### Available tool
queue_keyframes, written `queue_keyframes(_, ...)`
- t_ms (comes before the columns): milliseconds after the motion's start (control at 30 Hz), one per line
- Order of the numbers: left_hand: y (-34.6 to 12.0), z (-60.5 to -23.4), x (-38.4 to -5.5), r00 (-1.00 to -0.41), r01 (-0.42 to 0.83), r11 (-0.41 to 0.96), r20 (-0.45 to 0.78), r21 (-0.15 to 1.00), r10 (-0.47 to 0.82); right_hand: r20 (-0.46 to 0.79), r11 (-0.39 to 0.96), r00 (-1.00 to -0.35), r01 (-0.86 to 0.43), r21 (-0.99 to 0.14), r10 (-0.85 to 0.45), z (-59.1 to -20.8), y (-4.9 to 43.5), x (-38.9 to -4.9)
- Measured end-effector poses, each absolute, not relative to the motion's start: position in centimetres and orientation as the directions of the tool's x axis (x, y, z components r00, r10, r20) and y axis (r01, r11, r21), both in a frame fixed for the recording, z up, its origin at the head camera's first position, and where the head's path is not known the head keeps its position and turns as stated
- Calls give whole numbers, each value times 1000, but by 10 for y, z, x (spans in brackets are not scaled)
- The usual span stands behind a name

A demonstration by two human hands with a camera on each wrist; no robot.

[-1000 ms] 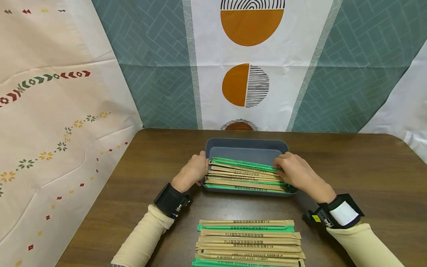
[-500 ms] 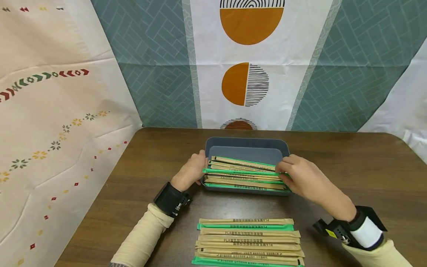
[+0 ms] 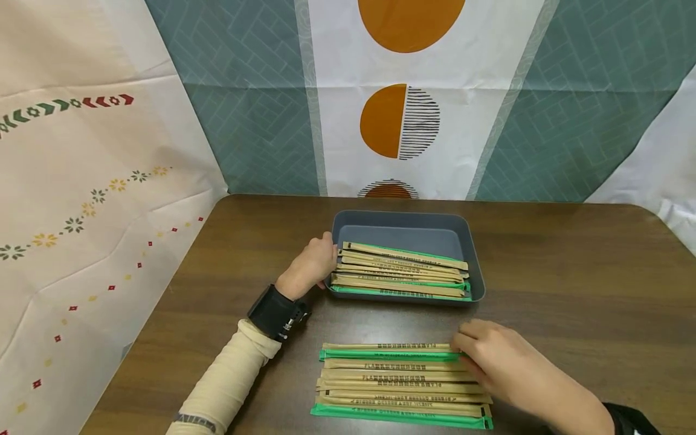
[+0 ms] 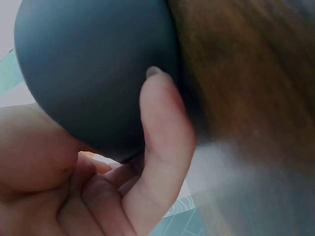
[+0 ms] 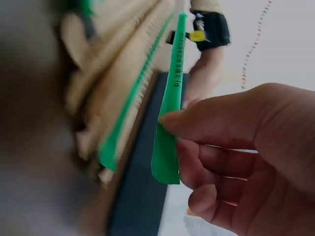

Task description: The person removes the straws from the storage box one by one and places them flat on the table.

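My left hand (image 3: 308,266) grips the left end of the dark grey tray (image 3: 399,234); in the left wrist view its thumb (image 4: 167,128) presses against the tray wall. Several paper-wrapped straws (image 3: 402,266), tan and green, lie in the tray's near half. In the right wrist view my right hand (image 5: 221,147) pinches a green wrapped straw (image 5: 169,132) near one end, between thumb and fingers. The head view shows that hand at the right end of a row of wrapped straws (image 3: 402,377) on the table, hiding some of their ends.
The brown wooden table (image 3: 261,229) extends to both sides of the tray. A patterned cloth (image 3: 250,109) hangs behind it, and a pale printed cloth (image 3: 92,254) runs along the left.
My right hand has drawn the green straw out of the tray and moved it nearer, over the row on the table. My left hand stays on the tray. The head view tilts down slightly.
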State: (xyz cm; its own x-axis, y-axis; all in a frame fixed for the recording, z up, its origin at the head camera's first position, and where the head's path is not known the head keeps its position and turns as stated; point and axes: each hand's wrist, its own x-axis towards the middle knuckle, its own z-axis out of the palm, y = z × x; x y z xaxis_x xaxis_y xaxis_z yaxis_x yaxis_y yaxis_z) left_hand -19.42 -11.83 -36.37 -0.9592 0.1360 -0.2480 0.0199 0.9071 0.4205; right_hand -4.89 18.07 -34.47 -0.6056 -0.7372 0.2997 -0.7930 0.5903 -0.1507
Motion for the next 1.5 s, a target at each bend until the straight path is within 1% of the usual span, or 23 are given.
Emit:
queue_keyframes(100,-118,-364,-194,-958,17,906,-251,424,136,286,577,-594,-803,-152,-751,-352,181,-45)
queue_keyframes(333,-117,-364,-193,-960,15,904,-246,427,132,218,598,-620,-785,-165,-754,-359,180,-43)
queue_keyframes(600,-116,-362,-195,-959,2,907,-257,422,121,190,604,-632,-775,-186,-752,-359,181,-49)
queue_keyframes(667,-115,-363,-195,-956,-8,908,-270,418,116,203,593,-625,-780,-199,-754,-356,183,-52)
queue_keyframes(800,-116,-363,-196,-955,-13,909,-274,416,112,252,596,-631,-776,-207,-734,-344,186,-67)
queue_keyframes(900,-117,-363,-195,-956,-18,907,-274,421,108,319,636,-647,-757,-153,-693,-336,186,-86)
queue_keyframes(1033,-117,-364,-193,-956,-19,907,-272,421,107,372,699,-676,-709,-96,-636,-332,187,-115)
queue_keyframes(1167,-118,-365,-193,-959,-11,909,-263,416,108,334,753,-734,-651,-95,-592,-339,189,-143)
queue_keyframes(1233,-117,-366,-193,-958,-7,909,-262,418,113,279,774,-766,-625,-106,-580,-343,189,-155)
queue_keyframes(1300,-117,-367,-193,-958,-3,908,-262,419,117,226,785,-784,-610,-104,-579,-348,189,-163)
queue_keyframes(1400,-117,-365,-193,-960,-6,907,-255,422,112,183,789,-790,-606,-96,-585,-351,189,-172)
queue_keyframes(1500,-118,-367,-191,-963,-14,906,-248,424,101,181,786,-783,-615,-73,-596,-357,188,-176)
